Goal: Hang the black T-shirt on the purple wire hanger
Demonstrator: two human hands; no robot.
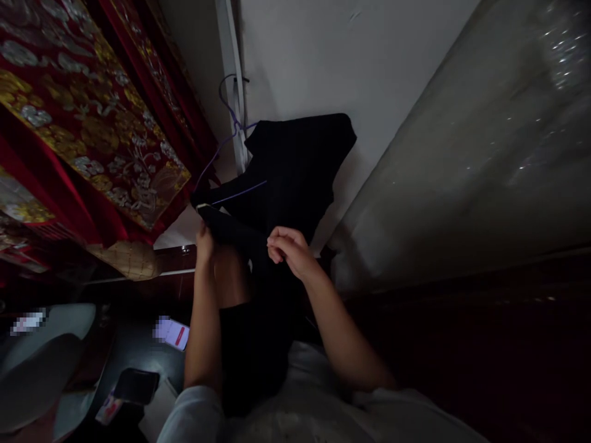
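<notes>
A black garment (300,160) hangs on a thin purple wire hanger (237,128), its hook at a pale upright pipe by the wall. One arm of the hanger shows bare across the neck opening. My left hand (204,243) is closed on the garment's left edge, just under a small light-coloured patch, perhaps a label. In front of the cloth, my right hand (292,251) has its fingers curled together. A band of dark fabric runs between both hands and seems pinched in the right fingers, though the dim light blurs the exact grip.
Red drapery (92,123) with gold and silver flowers hangs at the left. Below it are a woven tan object (132,259), a lit phone (176,334), a dark device (136,386) and a grey-green chair (41,381). A large plastic-wrapped panel (462,160) leans at the right.
</notes>
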